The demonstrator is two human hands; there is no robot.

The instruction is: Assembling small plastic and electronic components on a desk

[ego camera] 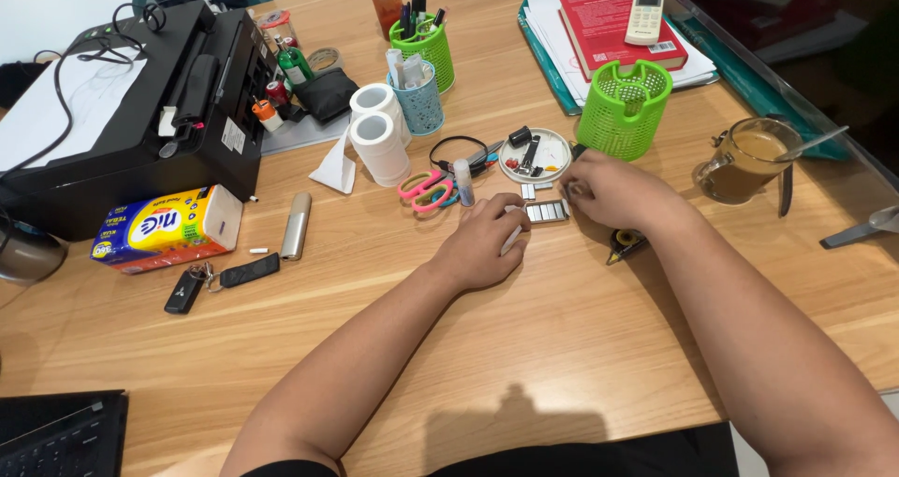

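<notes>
Pens [415,14] in green mesh cup [426,51]

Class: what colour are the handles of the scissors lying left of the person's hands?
Pink and teal plastic scissor handles, head view.

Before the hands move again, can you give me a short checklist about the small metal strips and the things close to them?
1. Left hand rests beside the metal strip: ok.
2. Right hand touches the strip's right end: cannot tell, the fingers hide it.
3. Strip lies flat on the table: ok.
4. Scissors away from both hands: ok.
5. Coffee mug upright, apart from the right arm: ok.
6. White dish of small parts not covered: ok.
</notes>
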